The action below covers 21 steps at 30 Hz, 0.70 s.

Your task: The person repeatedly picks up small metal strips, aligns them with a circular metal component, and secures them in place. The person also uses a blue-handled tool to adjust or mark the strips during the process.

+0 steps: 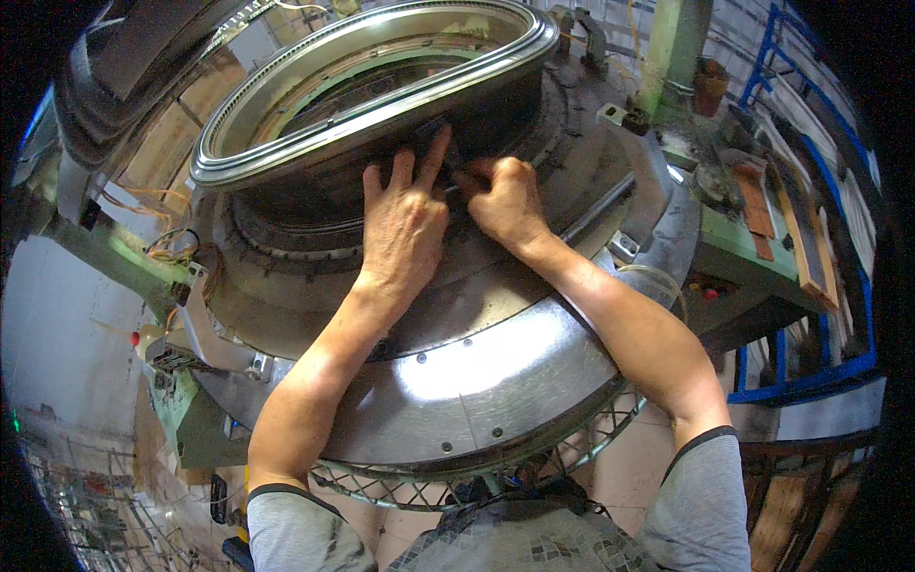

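Observation:
Both hands work at the dark side wall [315,195] of a ring-shaped cylinder on a large round metal machine. A bright metal rim [381,105] with fine teeth along its inside tops the cylinder. My left hand [405,219] lies against the wall with its fingers stretched upward and apart. Close on its right, my right hand [505,200] is curled, thumb and index finger pinched together near the wall. Whatever that pinch holds is hidden or too small to make out. Below the hands spreads the machine's wide, smooth metal bed [467,353].
Metal brackets [624,248] stand along the bed's edge. A green post [677,57] rises at the back right, above a green ledge [753,257] with brown strips. Blue racking [810,381] stands farther right. Thin cables [172,243] hang at the left.

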Motion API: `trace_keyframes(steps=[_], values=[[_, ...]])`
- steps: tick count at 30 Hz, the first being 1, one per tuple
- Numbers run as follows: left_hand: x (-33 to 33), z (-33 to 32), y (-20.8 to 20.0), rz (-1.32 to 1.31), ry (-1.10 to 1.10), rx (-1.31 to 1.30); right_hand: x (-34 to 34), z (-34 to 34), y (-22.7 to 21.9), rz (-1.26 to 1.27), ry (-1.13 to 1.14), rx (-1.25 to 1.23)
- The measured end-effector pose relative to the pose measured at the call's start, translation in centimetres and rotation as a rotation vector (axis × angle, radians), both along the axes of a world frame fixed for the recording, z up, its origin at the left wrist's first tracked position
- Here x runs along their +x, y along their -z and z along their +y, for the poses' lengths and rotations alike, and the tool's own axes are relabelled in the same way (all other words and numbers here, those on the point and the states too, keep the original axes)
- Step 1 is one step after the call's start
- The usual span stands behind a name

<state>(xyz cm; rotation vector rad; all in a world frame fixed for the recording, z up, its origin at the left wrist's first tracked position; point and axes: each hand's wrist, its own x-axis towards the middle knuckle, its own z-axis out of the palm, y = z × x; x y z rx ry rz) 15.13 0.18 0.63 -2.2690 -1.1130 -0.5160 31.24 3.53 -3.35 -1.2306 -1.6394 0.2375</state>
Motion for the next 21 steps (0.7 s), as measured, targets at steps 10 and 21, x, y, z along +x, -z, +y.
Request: trace_keyframes(steps=[10, 21], values=[[-1.8, -0.3, -2.0, 0.135, -0.015, -0.087, -0.6, -0.4, -0.4, -0.116, 0.025, -0.019], [-3.9, 1.2, -2.5, 0.024, 0.152, -0.255, -1.0, -0.5, 0.2, 0.221, -0.150, -0.178]])
